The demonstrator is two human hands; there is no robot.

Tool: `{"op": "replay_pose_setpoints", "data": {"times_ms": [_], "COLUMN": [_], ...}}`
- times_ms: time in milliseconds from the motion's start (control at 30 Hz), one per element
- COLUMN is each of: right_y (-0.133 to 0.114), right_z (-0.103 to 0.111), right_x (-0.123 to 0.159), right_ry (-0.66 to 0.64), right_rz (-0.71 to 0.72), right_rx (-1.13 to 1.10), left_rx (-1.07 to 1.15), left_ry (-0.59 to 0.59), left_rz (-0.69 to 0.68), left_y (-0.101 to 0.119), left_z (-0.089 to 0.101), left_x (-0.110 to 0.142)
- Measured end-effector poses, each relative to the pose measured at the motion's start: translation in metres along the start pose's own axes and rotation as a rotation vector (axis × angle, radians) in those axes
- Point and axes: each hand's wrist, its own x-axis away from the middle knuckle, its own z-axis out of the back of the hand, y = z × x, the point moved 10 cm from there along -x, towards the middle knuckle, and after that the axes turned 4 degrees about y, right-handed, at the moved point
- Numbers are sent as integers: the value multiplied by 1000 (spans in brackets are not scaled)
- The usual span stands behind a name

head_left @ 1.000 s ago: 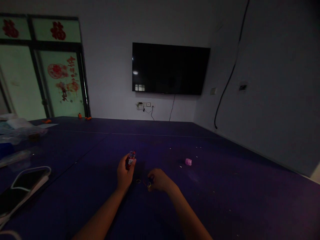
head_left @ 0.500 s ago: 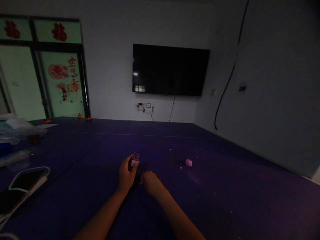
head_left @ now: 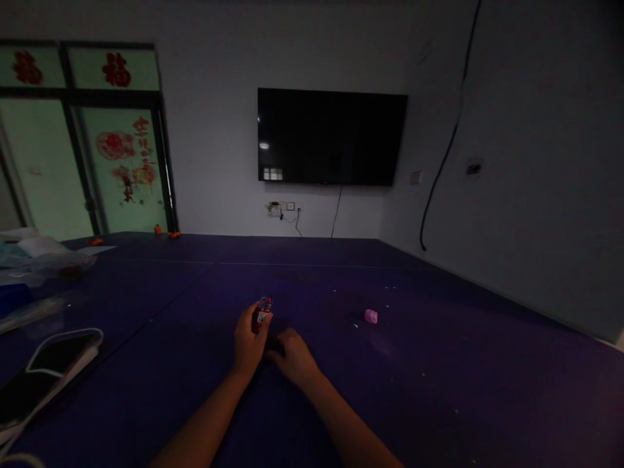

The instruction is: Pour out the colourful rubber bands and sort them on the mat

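My left hand (head_left: 247,338) is closed around a small red container (head_left: 262,314) with a clear top and a white label. It is held upright, slightly tilted, above the purple tabletop (head_left: 312,403). Just to the right, my right hand (head_left: 291,356) is low over the table, its fingers bent downward and its thumb apart from them. Nothing shows in the gap between thumb and fingers, though the dim light hides the undersides. A crumpled pink lump (head_left: 370,316) lies farther right, away from both hands.
A phone (head_left: 46,370) with a white cable lies at the left edge. Behind it are clear plastic bags (head_left: 53,263) and a blue item (head_left: 13,299). White scraps dot the table at right. A television (head_left: 331,136) hangs on the far wall.
My right thumb has come away from the fingers, which were curled together before. My left hand keeps its hold on the red container. The view has shifted slightly.
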Motion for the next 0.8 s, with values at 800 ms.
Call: {"op": "replay_pose_setpoints", "data": {"times_ms": [800], "right_y": [20], "right_z": [34], "right_x": [-3], "right_ry": [-17], "right_rz": [-46], "right_rx": [145], "left_rx": [22], "left_ry": [-79], "left_rz": [-19], "left_y": [5], "left_z": [-12], "left_x": [4]}}
